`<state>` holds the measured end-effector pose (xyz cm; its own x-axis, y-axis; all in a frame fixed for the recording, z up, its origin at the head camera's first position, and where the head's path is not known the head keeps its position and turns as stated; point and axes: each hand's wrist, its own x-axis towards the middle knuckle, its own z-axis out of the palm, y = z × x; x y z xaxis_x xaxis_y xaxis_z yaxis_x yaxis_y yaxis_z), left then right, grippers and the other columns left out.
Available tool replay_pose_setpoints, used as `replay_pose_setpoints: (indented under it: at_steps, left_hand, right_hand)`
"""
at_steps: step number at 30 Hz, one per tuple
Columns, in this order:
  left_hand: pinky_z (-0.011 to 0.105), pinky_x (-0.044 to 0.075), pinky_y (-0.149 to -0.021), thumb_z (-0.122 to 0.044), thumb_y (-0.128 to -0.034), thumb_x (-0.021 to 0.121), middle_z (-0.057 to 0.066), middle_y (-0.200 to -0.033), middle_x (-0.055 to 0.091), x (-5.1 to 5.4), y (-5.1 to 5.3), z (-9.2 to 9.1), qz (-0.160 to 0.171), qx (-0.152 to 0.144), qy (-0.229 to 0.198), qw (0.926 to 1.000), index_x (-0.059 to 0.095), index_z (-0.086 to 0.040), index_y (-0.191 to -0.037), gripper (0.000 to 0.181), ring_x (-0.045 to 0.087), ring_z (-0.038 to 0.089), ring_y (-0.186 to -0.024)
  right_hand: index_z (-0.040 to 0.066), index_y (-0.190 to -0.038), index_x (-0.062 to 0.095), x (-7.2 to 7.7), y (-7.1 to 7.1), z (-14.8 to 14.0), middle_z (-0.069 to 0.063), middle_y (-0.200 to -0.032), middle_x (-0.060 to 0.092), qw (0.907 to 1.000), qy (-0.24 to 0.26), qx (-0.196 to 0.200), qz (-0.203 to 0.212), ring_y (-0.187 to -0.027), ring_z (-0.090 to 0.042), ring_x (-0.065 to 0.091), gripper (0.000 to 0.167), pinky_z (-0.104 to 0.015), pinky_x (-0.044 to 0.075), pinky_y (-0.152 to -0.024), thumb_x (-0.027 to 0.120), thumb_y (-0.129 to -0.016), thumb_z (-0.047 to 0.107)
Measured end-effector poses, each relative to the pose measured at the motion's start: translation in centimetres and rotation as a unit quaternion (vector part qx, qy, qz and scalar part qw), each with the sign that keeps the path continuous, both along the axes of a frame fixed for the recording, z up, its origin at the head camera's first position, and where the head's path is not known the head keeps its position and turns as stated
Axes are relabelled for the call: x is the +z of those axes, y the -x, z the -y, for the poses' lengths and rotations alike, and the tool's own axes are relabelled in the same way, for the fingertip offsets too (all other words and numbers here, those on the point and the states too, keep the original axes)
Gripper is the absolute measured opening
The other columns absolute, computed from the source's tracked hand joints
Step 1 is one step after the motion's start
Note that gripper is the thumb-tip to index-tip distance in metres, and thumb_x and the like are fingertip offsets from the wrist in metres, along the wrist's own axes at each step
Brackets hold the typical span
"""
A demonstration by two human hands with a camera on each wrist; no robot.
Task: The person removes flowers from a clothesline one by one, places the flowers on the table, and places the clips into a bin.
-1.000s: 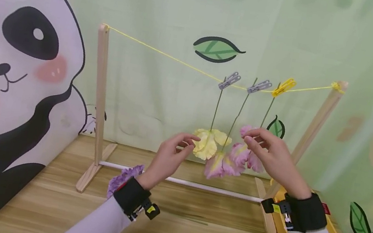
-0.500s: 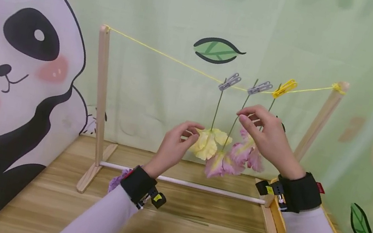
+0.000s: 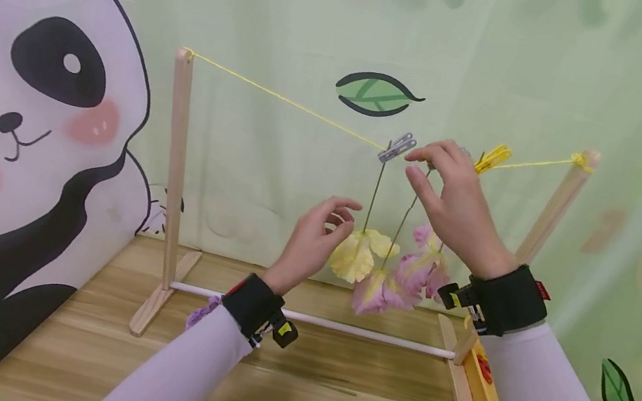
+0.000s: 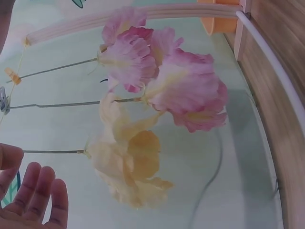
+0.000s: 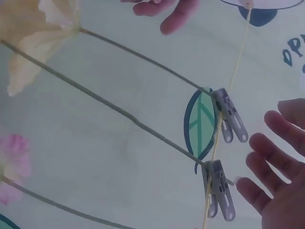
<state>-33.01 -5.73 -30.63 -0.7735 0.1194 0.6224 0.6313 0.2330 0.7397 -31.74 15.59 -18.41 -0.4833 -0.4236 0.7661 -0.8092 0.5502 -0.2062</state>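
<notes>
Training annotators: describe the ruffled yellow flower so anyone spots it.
In the head view, a yellow string joins two wooden posts. Its leftmost grey plastic clothespin holds a green stem. Below hangs the ruffled pale-yellow flower, unlike the pink flowers beside it.

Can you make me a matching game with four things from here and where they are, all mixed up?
Things:
1. yellow flower
2. yellow clip
3. white rod
4. purple ruffled thing

Places:
A. low down, joining the two wooden posts
B. peeking out from behind the left sleeve
C. clipped on the string
D. hanging under a gray clip

Right pairs: 1-D, 2-C, 3-A, 4-B
</notes>
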Motion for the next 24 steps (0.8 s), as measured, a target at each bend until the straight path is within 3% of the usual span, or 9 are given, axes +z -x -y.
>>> replay_pose_setpoints:
  at_steps: [6,10,17,24]
  left_hand:
    - [0.044,0.054,-0.091,-0.005,-0.1011,0.062,0.023,-0.123,0.061,0.6,0.7,-0.8,-0.009,0.004,0.004,0.9999,0.059,-0.006,-0.139,0.038,0.063,0.034,-0.11]
    - [0.051,0.051,-0.099,-0.006,-0.1007,0.063,0.024,-0.131,0.058,0.9,1.0,-1.3,-0.003,0.006,0.025,0.9997,0.052,-0.005,-0.147,0.047,0.059,0.039,-0.119]
    - [0.055,0.047,-0.106,-0.003,-0.1008,0.062,0.023,-0.138,0.06,1.0,1.8,-2.1,0.015,-0.002,0.045,0.9989,0.046,-0.003,-0.153,0.054,0.059,0.04,-0.126]
    - [0.046,0.051,-0.102,-0.002,-0.1045,0.057,0.019,-0.124,0.069,0.8,2.1,-2.9,0.023,0.004,0.043,0.9988,0.052,-0.006,-0.148,0.044,0.066,0.033,-0.116]
  right_hand:
    - [-0.002,-0.12,0.068,0.9,1.2,0.7,-0.021,-0.123,0.058,0.9976,-0.032,-0.026,-0.056,-0.122,-0.041,0.044,0.02,-0.055,0.032,-0.103,0.066,-0.102,0.007]
    - [-0.003,-0.127,0.065,1.8,2.1,0.9,-0.023,-0.131,0.058,0.9918,-0.082,-0.049,-0.085,-0.133,-0.043,0.044,0.027,-0.057,0.028,-0.115,0.066,-0.102,0.006]
    - [-0.001,-0.145,0.055,3.3,2.8,1.4,-0.023,-0.146,0.055,0.9775,-0.188,-0.094,-0.02,-0.151,-0.04,0.03,0.042,-0.054,0.016,-0.125,0.061,-0.105,0.009]
    - [-0.002,-0.136,0.063,4.2,3.0,2.0,-0.022,-0.135,0.061,0.9645,-0.237,-0.118,-0.004,-0.139,-0.04,0.041,0.032,-0.057,0.028,-0.116,0.058,-0.106,0.006]
